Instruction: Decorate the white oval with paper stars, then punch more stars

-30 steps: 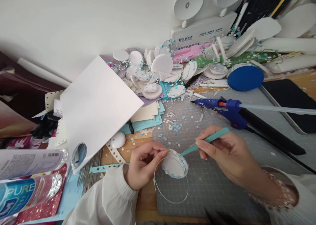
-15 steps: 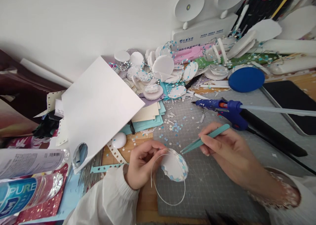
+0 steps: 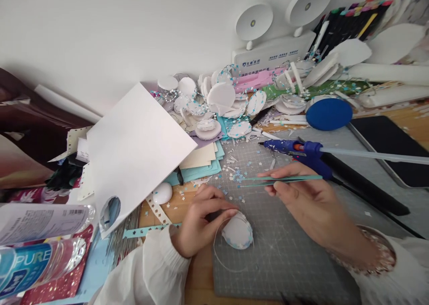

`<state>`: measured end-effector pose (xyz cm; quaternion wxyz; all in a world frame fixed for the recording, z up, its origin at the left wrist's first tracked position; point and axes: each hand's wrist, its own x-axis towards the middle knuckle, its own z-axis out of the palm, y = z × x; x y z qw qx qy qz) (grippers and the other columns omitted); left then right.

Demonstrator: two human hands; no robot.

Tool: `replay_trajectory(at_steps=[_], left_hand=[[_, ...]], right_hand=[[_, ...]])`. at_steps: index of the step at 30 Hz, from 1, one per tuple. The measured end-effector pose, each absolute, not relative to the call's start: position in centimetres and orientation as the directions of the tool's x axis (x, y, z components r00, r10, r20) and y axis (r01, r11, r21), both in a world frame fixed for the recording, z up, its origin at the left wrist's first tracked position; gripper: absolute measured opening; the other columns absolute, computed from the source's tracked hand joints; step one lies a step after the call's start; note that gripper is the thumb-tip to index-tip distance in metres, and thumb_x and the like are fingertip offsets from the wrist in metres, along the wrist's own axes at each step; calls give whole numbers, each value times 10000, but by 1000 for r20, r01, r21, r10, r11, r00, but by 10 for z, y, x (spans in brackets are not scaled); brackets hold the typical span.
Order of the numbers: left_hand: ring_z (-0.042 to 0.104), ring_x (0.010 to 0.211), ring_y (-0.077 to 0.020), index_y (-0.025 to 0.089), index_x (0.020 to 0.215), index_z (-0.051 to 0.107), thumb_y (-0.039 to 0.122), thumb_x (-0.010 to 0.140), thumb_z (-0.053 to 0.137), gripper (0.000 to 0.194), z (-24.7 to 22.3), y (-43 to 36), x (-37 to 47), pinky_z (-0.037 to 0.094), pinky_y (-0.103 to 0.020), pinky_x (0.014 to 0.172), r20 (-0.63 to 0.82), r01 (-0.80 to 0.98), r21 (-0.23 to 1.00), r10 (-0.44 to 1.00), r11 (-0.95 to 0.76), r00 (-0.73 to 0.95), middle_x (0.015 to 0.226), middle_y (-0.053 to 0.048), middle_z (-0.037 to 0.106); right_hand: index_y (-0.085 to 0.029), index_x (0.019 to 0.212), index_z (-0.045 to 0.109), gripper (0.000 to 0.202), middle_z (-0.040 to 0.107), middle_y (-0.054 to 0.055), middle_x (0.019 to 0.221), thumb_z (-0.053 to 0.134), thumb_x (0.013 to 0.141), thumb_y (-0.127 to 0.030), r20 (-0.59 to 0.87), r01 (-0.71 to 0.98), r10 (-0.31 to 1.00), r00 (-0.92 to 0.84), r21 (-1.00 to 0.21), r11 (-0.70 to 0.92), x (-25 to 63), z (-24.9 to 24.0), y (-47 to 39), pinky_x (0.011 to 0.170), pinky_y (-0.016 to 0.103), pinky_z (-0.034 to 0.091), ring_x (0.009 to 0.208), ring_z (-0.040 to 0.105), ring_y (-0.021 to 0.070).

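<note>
Glue gun (image 3: 303, 151), blue, upon the cutting mat (image 3: 284, 260); dark-screened phone (image 3: 392, 148), at right; blue disc (image 3: 329, 114), beside the phone; two-headed lamp (image 3: 275, 55), against the wall (image 3: 110, 28).

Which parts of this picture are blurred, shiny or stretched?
In the head view, the right hand and slim turquoise tweezers look slightly soft, perhaps from motion; in the head view, the clear plastic bottle with blue label has bright glare; the head view also stretches things near its edges.

Single head-worn camera, facing forward and down over the counter (image 3: 201, 278) at close range. Both hands, left (image 3: 206, 220) and right (image 3: 306, 202), appear in the lower half of the frame; the wall (image 3: 117, 28) spans the top.
</note>
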<state>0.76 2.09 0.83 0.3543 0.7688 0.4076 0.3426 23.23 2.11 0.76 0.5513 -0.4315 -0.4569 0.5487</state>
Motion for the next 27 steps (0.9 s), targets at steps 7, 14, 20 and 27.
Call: replay_trajectory(at_steps=[7,14,20,27], left_hand=[[629,787,-177,167,1085,736,222,936,558,238,6,25,3,494,-281,703,185,326,868,853,-375,489,846,-87,678],[619,888,-205,181,1028,719,250,877,652,179,17,28,-2,509,-309,776,281,233,902,904,-364,323,952,-101,677],[577,834,-188,181,874,688,253,803,747,117,16,24,-1,480,-323,789,337,125,914,892,-387,302,841,-64,650],[537,774,-174,164,791,602,284,877,642,153,18,22,0,438,-304,739,264,128,934,884,-335,385,773,-49,584]], right_hand=[[-280,856,697,102,715,36,932,746,784,-333,-57,-287,997,-54,-955,-70,228,14,25,744,330,606,738,673,162],[-248,870,696,66,716,41,972,703,831,-301,-5,-221,987,-161,-974,-41,227,13,21,745,285,587,771,680,145],[-262,869,706,46,730,32,996,672,854,-235,29,-197,952,-304,-980,-33,224,13,15,774,281,593,821,702,148],[-250,860,708,54,739,36,966,690,833,-207,27,-228,936,-351,-972,-58,224,12,16,749,284,601,795,708,146]])
